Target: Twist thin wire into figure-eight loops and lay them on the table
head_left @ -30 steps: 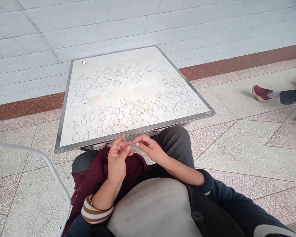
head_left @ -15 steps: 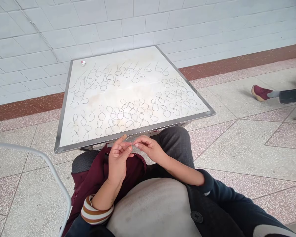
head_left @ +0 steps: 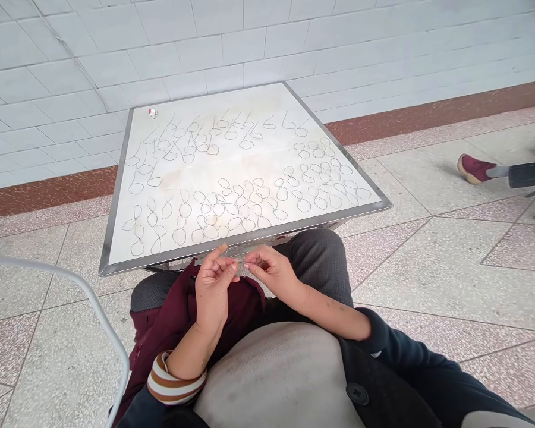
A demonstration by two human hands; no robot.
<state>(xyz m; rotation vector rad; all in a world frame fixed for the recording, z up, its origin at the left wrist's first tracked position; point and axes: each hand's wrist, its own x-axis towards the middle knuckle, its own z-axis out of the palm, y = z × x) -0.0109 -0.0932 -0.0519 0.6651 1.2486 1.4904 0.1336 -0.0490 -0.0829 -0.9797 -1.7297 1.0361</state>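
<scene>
Right hand [head_left: 274, 273] now slightly apart from left hand [head_left: 212, 291]; thin wire [head_left: 232, 248] in left's narrow pinch; right's hold unclear.

Two hands [head_left: 212, 292] (dozens of loops [head_left: 185, 203])

On the desk [head_left: 263, 163], free passage is offered over the middle, hemmed by thin loops [head_left: 230, 204] toward the near and right edges, tailed loops [head_left: 213, 150] toward the left and far ones; the far left corner is obstructed by a small object [head_left: 152, 113]

White-tiled wall [head_left: 249, 35]; speckled stone floor [head_left: 428, 261]
</scene>
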